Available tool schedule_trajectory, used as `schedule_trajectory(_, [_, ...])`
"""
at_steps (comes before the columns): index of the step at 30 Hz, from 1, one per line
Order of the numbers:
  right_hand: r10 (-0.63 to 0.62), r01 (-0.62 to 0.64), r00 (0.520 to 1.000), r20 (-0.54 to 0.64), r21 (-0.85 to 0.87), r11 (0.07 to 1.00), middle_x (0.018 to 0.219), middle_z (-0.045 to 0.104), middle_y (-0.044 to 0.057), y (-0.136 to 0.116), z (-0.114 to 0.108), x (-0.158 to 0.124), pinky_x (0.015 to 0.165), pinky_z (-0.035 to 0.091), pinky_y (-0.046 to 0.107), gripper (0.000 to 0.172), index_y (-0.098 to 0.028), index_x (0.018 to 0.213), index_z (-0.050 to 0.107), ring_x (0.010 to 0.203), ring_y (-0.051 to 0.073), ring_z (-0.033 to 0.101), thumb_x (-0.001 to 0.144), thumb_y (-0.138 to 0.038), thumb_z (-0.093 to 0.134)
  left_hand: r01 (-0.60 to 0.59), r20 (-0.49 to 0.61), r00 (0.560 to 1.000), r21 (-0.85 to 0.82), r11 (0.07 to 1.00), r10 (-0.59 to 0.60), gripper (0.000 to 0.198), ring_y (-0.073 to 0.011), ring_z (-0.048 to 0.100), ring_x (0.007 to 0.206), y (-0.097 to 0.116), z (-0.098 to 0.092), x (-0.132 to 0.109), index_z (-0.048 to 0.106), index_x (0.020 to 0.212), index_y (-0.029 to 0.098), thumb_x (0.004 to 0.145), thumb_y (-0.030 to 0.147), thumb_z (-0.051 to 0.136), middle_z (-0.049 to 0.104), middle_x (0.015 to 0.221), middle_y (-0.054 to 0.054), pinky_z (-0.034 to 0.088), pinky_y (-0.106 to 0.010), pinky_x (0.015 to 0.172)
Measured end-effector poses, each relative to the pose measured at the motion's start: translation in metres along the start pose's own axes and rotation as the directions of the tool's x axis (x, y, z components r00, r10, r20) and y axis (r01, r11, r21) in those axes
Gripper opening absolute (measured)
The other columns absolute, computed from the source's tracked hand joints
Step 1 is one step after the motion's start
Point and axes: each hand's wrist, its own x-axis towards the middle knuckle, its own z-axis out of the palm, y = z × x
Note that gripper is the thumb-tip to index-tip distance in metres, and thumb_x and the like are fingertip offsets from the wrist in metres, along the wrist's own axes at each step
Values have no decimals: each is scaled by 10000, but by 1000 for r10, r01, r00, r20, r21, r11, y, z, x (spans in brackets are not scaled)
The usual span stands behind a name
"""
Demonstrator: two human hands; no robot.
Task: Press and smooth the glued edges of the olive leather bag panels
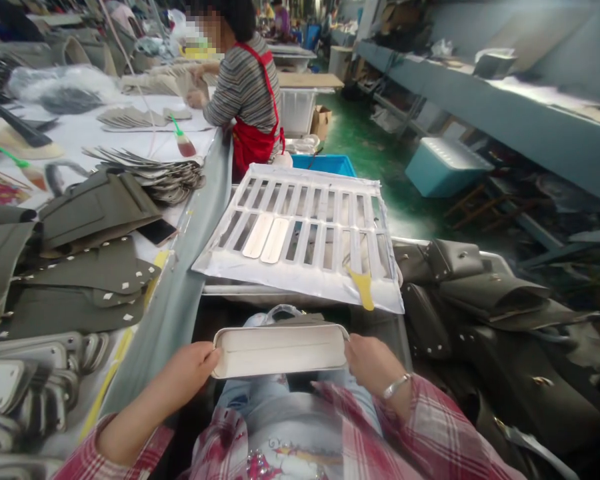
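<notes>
A long cream panel (283, 350) with rounded corners and a raised edge is stretched level above my lap. My left hand (199, 367) pinches its left end, and my right hand (375, 363) grips the right end. Beyond it, a white slatted rack (305, 268) rests at a slant. Two similar cream pieces (267, 239) lie side by side on its slats. A yellow scraper-like tool (364, 287) sits at the rack's near right edge.
To the left, a table holds grey-green leather-like pieces (97, 207), stacked flat parts (165, 175) and glue bottles (184, 141). A co-worker (250, 93) in a red apron stands ahead. Finished-looking dark bags (460, 267) pile up at right. A blue bin (330, 163) is behind the rack.
</notes>
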Motion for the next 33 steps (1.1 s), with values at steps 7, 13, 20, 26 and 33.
schedule_trajectory(7, [-75, 77, 996, 46, -25, 997, 693, 663, 83, 11, -2, 5, 551, 413, 245, 375, -135, 754, 561, 598, 169, 645, 943, -236, 252, -84, 34, 996, 151, 985, 80, 300, -223, 543, 769, 3, -2, 4, 453, 680, 186, 860, 254, 222, 586, 777, -115, 366, -339, 719])
schedule_trajectory(13, [-131, 87, 975, -178, -237, 968, 1017, 651, 151, 2, 10, -2, 606, 465, 321, 442, -112, 1315, 366, 766, 249, 664, 934, -335, 354, -29, 38, 999, 97, 995, 26, 315, -208, 545, 742, 3, -2, 4, 449, 669, 190, 870, 291, 229, 582, 754, -94, 366, -314, 696])
schedule_trajectory(20, [-218, 176, 973, -76, -366, 914, 696, 655, 91, 3, -5, 32, 513, 392, 285, 217, -133, 857, 558, 666, 255, 658, 887, -107, 345, -11, 26, 1000, 62, 998, 9, 341, -204, 534, 699, 2, -3, 5, 439, 650, 195, 858, 347, 215, 570, 710, -69, 359, -312, 666])
schedule_trajectory(26, [-272, 274, 962, 37, -188, 943, 718, 651, 97, 10, -23, 42, 586, 409, 269, 235, -131, 808, 559, 679, 202, 644, 916, -195, 360, -32, 41, 999, 45, 998, 30, 334, -195, 520, 661, -1, -1, 5, 419, 621, 201, 838, 350, 214, 553, 669, -61, 372, -307, 650])
schedule_trajectory(33, [-116, 71, 985, 127, 313, 947, 702, 642, 12, 31, -15, 15, 480, 394, 210, 373, -162, 839, 520, 469, 110, 589, 913, -477, 332, -11, 55, 998, -48, 999, 13, 340, -171, 516, 577, -2, -1, 4, 405, 611, 200, 842, 379, 231, 522, 600, -26, 360, -289, 588])
